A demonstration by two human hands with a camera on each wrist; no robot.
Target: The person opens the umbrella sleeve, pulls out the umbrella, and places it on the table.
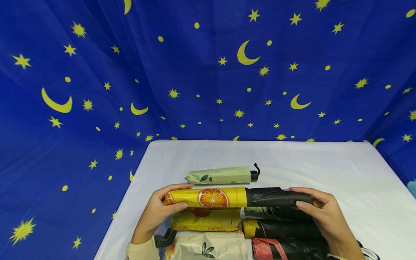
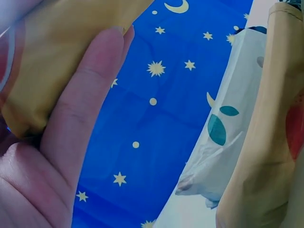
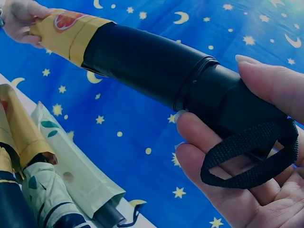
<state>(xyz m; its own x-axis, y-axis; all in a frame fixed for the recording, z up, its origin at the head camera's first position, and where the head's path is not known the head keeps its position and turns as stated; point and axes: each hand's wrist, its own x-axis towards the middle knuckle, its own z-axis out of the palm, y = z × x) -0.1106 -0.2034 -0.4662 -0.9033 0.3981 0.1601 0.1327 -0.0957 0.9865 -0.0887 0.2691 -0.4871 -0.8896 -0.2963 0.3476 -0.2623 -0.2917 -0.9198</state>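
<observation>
A folded black umbrella (image 1: pixel 269 197) is held level above the white table, its far part inside a yellow sleeve (image 1: pixel 185 196) printed with orange slices. My left hand (image 1: pixel 156 211) grips the closed end of that sleeve, thumb in front. Around the umbrella's handle end curl the thumb and fingers of my right hand (image 1: pixel 328 213). The right wrist view shows a black wrist strap (image 3: pixel 249 156) looped at the handle (image 3: pixel 232 102). Behind the held umbrella lies another one in a pale green leaf-print sleeve (image 1: pixel 224 176), its black handle sticking out.
Below the hands lie a second yellow sleeve (image 1: pixel 208 221), a cream leaf-print sleeve (image 1: pixel 211 247), a black-and-yellow folded umbrella (image 1: pixel 282 228) and a red-and-black one (image 1: pixel 266 249). A dark green folded umbrella is partly hidden. Blue star-patterned cloth (image 1: pixel 195 72) surrounds the white table (image 1: pixel 308 159).
</observation>
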